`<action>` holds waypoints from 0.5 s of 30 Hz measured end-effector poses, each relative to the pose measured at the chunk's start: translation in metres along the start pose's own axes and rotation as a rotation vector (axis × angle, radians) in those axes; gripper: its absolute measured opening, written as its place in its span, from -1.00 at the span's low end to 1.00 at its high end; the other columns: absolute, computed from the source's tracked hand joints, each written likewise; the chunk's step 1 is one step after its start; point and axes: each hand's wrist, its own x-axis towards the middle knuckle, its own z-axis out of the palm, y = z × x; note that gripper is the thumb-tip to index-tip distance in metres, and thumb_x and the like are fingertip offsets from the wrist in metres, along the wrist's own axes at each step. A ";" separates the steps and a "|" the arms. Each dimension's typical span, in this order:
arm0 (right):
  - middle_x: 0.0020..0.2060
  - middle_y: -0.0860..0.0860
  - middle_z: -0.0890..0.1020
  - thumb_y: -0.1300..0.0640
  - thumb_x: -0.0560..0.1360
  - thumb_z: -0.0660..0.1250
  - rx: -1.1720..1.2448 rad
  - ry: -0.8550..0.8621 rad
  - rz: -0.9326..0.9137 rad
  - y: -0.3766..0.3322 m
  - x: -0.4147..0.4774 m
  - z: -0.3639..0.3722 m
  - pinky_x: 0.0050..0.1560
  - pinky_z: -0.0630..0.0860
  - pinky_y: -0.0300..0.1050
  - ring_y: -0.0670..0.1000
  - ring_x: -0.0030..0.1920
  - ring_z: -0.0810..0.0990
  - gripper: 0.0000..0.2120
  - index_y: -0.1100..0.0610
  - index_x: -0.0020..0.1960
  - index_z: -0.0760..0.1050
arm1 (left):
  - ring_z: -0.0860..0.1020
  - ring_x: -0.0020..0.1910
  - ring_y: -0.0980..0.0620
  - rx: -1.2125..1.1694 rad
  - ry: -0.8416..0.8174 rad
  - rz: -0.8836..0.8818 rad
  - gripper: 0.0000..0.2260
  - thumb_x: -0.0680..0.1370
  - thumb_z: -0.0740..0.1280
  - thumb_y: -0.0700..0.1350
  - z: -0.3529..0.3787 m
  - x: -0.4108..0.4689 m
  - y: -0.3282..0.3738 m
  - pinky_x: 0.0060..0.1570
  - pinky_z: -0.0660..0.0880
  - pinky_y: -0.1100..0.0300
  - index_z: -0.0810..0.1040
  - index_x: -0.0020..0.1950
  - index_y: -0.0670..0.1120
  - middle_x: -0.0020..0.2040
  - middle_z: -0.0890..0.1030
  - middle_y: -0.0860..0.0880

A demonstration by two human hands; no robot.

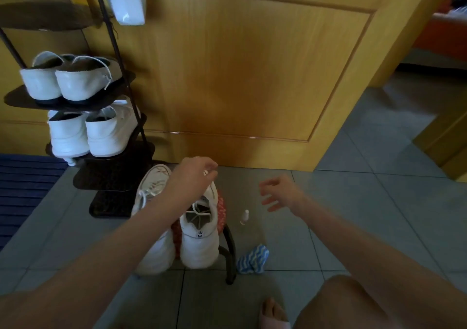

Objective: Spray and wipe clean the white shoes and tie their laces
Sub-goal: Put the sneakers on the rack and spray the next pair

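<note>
Two white shoes stand side by side on a small red-patterned stool (222, 208), heels toward me: the left shoe (153, 189) and the right shoe (199, 237). My left hand (194, 174) hovers over the right shoe's toe and pinches something small and white, apparently a lace end. My right hand (280, 192) hangs in the air to the right of the stool, fingers spread and holding nothing. A small spray bottle (244, 217) stands on the floor below that hand. A blue-and-white striped cloth (252, 259) lies crumpled on the tiles beside the stool's leg.
A black tiered shoe rack (113, 177) at the left carries two more pairs of white shoes (68, 78). Behind the stool stands a wooden door (240, 76). A dark blue mat (22, 189) lies at the far left. My bare knee and foot (273, 313) are at the bottom.
</note>
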 end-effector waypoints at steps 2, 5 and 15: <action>-0.04 0.16 0.56 0.26 0.54 0.28 -0.004 -0.014 0.031 0.016 0.008 -0.010 -0.38 0.55 -0.17 0.01 -0.27 0.56 -0.72 0.28 0.24 0.46 | 0.51 0.16 0.05 0.010 -0.080 0.004 -0.74 0.58 0.24 -0.10 0.019 0.013 0.011 0.13 0.42 0.17 0.52 0.26 -0.05 0.19 0.57 -0.01; -0.06 0.14 0.57 0.28 0.52 0.29 -0.036 -0.018 0.065 0.043 0.027 -0.019 -0.30 0.53 -0.14 0.06 -0.18 0.57 -0.75 0.26 0.20 0.49 | 0.52 0.15 0.03 0.002 -0.176 -0.019 -0.74 0.57 0.26 -0.12 0.055 0.037 0.022 0.12 0.42 0.17 0.53 0.25 -0.06 0.19 0.56 -0.04; 0.13 0.22 0.56 0.35 0.40 0.42 -0.089 -0.012 0.074 0.125 0.124 -0.004 -0.38 0.41 -0.26 -0.02 -0.16 0.49 -0.58 0.26 0.25 0.48 | 0.43 0.31 -0.07 -0.189 -0.173 -0.343 -0.67 0.61 0.09 -0.26 0.186 0.093 0.013 0.24 0.33 0.18 0.51 0.29 -0.10 0.34 0.47 -0.09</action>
